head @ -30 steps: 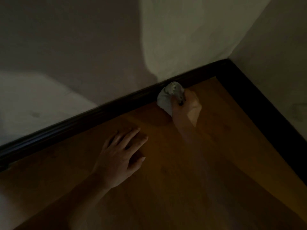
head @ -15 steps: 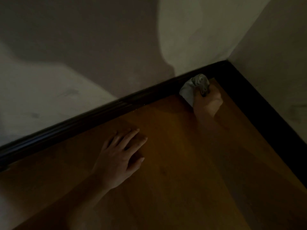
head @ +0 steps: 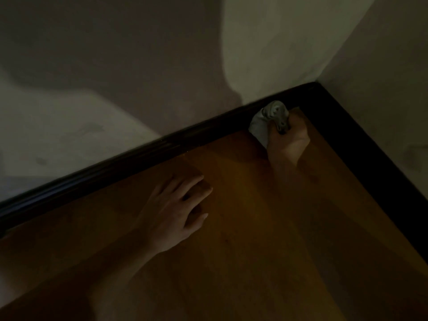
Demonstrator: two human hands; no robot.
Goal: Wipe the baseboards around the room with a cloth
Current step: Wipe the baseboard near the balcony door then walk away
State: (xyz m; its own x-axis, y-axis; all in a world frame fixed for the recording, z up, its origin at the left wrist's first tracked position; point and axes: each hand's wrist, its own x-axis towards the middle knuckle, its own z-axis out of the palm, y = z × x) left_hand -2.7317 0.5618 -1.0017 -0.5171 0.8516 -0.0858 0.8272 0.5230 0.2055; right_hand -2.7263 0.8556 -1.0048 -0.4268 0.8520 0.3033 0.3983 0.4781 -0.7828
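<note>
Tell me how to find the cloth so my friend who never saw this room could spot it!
Look at the room's far corner, where the dark baseboard turns along the wooden floor. Just left of that corner, the right hand grips a bunched cloth against the baseboard. It is the only pale grey, crumpled thing; the left hand lies flat on the floor, empty.

Right hand fingers hidden in cloth, right forearm blurred in gloom, baseboard cut by left edge, left forearm cropped below.

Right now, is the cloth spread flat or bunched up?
Bunched: the cloth is a crumpled wad gripped in the right hand, held against the dark baseboard.
</note>
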